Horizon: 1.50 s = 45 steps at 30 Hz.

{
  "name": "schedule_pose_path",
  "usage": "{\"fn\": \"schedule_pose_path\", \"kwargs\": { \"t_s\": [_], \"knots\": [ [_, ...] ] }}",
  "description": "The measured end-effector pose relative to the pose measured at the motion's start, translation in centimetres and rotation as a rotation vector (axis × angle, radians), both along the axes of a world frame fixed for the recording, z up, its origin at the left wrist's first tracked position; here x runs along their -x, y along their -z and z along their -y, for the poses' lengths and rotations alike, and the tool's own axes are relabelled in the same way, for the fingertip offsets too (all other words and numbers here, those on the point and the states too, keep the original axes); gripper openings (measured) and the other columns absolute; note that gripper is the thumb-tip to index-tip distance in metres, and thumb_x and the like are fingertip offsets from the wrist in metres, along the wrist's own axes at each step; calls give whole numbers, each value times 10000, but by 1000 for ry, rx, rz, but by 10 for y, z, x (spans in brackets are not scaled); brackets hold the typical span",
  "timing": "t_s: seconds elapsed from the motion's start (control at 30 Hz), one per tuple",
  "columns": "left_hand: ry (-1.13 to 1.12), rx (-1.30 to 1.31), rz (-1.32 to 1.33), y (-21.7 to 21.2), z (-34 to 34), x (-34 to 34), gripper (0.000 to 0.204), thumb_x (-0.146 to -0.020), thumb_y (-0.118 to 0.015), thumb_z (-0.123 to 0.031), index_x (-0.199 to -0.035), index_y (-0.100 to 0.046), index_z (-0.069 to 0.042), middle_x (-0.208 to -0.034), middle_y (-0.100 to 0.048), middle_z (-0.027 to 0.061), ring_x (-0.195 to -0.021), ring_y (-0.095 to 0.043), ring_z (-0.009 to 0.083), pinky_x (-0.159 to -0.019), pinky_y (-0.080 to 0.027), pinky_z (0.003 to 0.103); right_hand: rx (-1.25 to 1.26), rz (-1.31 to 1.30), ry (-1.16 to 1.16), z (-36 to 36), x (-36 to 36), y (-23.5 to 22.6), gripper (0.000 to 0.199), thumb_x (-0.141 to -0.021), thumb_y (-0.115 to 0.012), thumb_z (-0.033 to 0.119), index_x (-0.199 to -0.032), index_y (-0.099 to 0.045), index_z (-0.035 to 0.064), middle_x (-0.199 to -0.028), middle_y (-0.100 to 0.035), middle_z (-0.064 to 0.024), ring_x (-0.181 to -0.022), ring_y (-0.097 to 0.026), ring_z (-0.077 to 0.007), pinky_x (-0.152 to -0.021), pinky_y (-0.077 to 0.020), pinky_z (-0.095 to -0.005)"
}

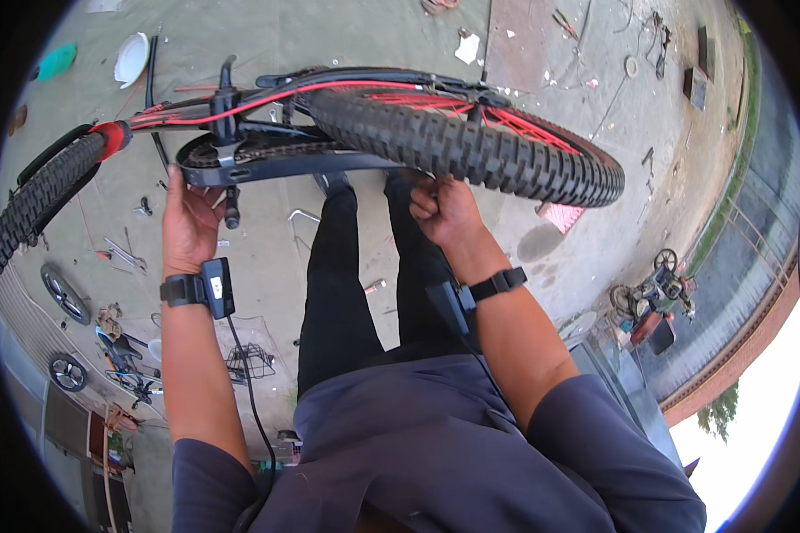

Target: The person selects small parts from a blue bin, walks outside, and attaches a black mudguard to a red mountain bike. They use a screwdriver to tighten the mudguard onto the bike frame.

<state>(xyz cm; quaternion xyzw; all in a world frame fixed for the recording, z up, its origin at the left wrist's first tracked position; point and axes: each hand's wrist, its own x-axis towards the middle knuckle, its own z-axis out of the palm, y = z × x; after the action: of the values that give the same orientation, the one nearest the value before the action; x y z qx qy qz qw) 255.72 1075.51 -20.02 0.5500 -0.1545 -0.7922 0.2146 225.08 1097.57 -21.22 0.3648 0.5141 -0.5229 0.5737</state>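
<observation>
Left hand [195,220] is half closed about the rounded end of a black chain guard [302,166], its thumb upright along the outer edge and its fingers curled underneath. Right hand [449,211] is near the guard's other end, fingers bent inward just beneath the knobbly tyre [507,163]; whether they pinch anything cannot be told, as the fingertips are partly hidden.

Long and narrow, the guard lies in the upper middle of the frame, its long axis running almost level from left to right. The broad, rounded end points left, around the chainring [206,155]; the slim tail points right, toward the tyre. A crank arm [232,209] hangs down just beside the left hand.

The red and black bicycle [227,115] stretches across the upper part of the frame, with one wheel at the far left [49,195] and the red-spoked one at right of centre. Grey ground [400,35] lies below it, a white dish [132,60] at upper left and a loose wheel [66,295] at lower left
</observation>
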Motion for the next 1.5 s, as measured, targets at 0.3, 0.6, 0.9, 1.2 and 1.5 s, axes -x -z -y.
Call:
{"fn": "schedule_pose_path", "kwargs": {
  "t_s": [0.3, 0.6, 0.9, 1.2, 1.5],
  "knots": [
    [36, 35, 24, -1, -3, -2, 485, -1005, -483, -519, -1325, -544, -160, -1306, -615, 60, -1193, -584, 253, -1001, -469, 484, 51, -20, -36, 12, 3, -3, 294, -1045, -384, 336, -1160, -509, 97, -1179, -617, -172, -505, -324, -87, -459, -284, -244],
    [17, 62, 79, -14, -13, 10, 421, -1005, -502, -498, -1248, -574, -161, -1255, -632, 63, -1156, -609, 230, -983, -494, 480, 109, -14, -30, 8, 2, 1, 265, -1026, -487, 355, -1153, -515, 124, -1187, -624, -161, -505, -320, -84, -460, -280, -232],
    [-4, 110, 87, -11, -11, 7, 415, -999, -513, -504, -1245, -560, -173, -1273, -619, 73, -1172, -593, 251, -992, -491, 486, 142, -23, -70, 13, -4, 1, 254, -1016, -520, 399, -1082, -527, 154, -1133, -642, -147, -506, -318, -70, -460, -271, -224],
    [-30, 118, 120, -14, -12, 12, 562, -976, -531, -542, -1352, -510, -126, -1370, -544, 178, -1295, -521, 368, -1020, -453, 490, 44, -138, -218, 24, 0, -9, 286, -1050, -436, 379, -1090, -538, 115, -1158, -661, -199, -457, -285, -79, -413, -256, -248],
    [13, 109, 116, -16, -13, 16, 598, -977, -495, -579, -1375, -492, -132, -1360, -553, 177, -1287, -533, 366, -1011, -459, 471, 48, -151, -260, 25, 3, -8, 356, -1071, -360, 378, -1188, -529, 87, -1133, -677, -213, -450, -297, -96, -408, -262, -255]
  ]
}}
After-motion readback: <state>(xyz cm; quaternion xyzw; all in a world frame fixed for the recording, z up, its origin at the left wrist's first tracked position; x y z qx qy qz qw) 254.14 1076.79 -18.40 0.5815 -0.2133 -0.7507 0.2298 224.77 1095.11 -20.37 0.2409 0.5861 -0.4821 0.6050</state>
